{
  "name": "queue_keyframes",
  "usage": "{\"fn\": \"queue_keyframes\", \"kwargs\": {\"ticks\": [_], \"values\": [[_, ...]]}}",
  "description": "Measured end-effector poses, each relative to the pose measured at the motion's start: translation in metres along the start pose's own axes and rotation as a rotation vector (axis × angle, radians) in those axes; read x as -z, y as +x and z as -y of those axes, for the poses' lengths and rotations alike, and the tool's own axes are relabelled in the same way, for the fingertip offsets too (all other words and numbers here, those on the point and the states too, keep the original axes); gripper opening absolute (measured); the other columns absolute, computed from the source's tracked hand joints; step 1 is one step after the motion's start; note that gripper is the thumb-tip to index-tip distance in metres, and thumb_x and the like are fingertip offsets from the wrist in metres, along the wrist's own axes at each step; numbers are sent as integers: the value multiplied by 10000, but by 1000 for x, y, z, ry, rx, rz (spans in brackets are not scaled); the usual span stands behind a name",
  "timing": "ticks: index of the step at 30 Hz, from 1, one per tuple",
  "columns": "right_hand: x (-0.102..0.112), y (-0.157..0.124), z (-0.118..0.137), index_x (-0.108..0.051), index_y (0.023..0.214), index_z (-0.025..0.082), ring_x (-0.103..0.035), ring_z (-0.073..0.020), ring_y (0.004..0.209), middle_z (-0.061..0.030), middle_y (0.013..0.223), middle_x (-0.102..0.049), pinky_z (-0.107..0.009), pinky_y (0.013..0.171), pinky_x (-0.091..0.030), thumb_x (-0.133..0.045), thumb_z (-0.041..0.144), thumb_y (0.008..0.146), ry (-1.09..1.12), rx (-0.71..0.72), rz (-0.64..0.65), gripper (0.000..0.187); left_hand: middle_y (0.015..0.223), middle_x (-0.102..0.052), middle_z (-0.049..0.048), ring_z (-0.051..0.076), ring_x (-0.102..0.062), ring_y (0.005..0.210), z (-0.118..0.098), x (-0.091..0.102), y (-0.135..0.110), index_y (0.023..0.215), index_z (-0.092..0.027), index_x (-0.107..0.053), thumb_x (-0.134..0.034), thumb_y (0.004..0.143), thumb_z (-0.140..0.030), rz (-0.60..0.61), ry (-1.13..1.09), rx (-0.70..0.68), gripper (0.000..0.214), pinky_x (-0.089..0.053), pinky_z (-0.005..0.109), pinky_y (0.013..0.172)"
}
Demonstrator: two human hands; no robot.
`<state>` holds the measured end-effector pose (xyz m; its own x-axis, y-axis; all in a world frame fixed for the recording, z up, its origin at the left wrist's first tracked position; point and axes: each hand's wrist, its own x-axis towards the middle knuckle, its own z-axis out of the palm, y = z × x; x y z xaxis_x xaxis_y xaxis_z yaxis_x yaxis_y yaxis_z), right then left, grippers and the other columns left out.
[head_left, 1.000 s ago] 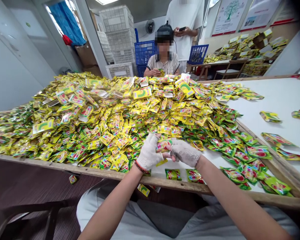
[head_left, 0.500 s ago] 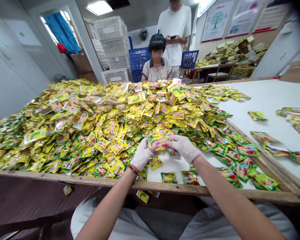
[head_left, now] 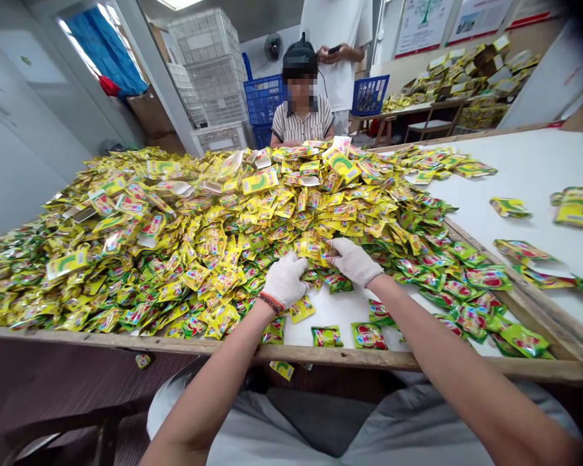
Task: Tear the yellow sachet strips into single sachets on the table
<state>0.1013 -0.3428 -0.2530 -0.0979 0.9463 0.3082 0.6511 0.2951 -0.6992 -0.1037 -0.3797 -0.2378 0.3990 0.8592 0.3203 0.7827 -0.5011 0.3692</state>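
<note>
My left hand (head_left: 285, 281), in a white glove, lies palm down at the front foot of a large heap of small yellow and green packets (head_left: 223, 239). Its fingers are apart and reach to the packets. My right hand (head_left: 355, 261), gloved too, comes in from the other side, fingers loosely spread against the heap. Between the two hands lie yellow packets (head_left: 313, 250), touched by the fingertips; no firm grip shows. A single yellow packet (head_left: 301, 309) sits just below my left hand. Near the front edge are two green packets (head_left: 326, 336) (head_left: 368, 336).
A wooden rim (head_left: 340, 357) runs along the front of the white table (head_left: 471, 194); a wooden divider (head_left: 510, 291) stands to the right. Flattened yellow boxes (head_left: 579, 208) lie beyond it. Across the heap sits a person (head_left: 302, 120); another stands behind. Blue crates (head_left: 265, 100) are behind them.
The yellow box or packet that both hands held up is no longer seen between them. My hands have moved forward and down onto the heap. The view has tilted downward.
</note>
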Motion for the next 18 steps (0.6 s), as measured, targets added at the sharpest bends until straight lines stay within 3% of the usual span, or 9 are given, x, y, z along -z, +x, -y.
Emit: {"fn": "queue_keyframes", "kwargs": {"ticks": [2, 4, 7, 10, 12, 14, 18], "values": [[0, 0, -6, -647, 1064, 169, -565, -235, 970, -115, 1072, -611, -346, 910, -437, -703, 181, 657, -39, -5, -8, 411, 884, -570, 39, 190, -535, 829, 3, 1, -5, 807, -217, -616, -638, 744, -271, -1, 53, -19, 86, -416, 300, 751], [7, -4, -10, -668, 928, 155, -566, -237, 894, -116, 974, -615, -362, 863, -442, -713, 209, 648, -97, -13, -4, 288, 798, -546, 21, 162, -520, 786, 8, 1, -9, 706, -197, -577, -580, 794, -264, -64, -100, 31, 111, -414, 277, 743], [17, -15, -5, -633, 756, 166, -557, -206, 781, -68, 798, -610, -339, 767, -454, -689, 286, 685, -73, -29, -10, 151, 684, -480, -20, 116, -464, 673, 14, -1, -12, 666, -179, -523, -605, 783, -332, -241, -624, 293, 209, -422, 234, 667], [16, -29, 15, -600, 840, 177, -532, -146, 615, -15, 702, -597, -284, 599, -455, -617, 407, 761, 288, -125, 77, 244, 664, -447, -45, 86, -441, 585, 13, -6, -11, 733, -183, -501, -640, 739, -415, -336, -1007, 490, 270, -445, 213, 569], [8, -37, 31, -586, 872, 179, -506, -117, 530, 0, 673, -593, -248, 493, -421, -593, 471, 778, 511, -179, 199, 307, 669, -448, -49, 80, -458, 569, 8, -9, -10, 759, -186, -487, -651, 717, -443, -340, -1086, 504, 308, -472, 219, 547], [-3, -41, 44, -590, 842, 180, -494, -103, 494, 10, 638, -584, -223, 443, -388, -608, 491, 767, 531, -189, 253, 321, 669, -467, -47, 84, -491, 579, 1, -10, -9, 762, -187, -472, -672, 690, -452, -329, -1165, 500, 340, -498, 235, 566], [-18, -39, 48, -589, 781, 183, -520, -111, 489, 17, 605, -585, -215, 439, -388, -595, 435, 774, 405, -190, 154, 252, 708, -541, -34, 116, -588, 677, -5, -6, -9, 751, -191, -445, -728, 615, -341, -221, -1517, 490, 347, -536, 293, 678]]}}
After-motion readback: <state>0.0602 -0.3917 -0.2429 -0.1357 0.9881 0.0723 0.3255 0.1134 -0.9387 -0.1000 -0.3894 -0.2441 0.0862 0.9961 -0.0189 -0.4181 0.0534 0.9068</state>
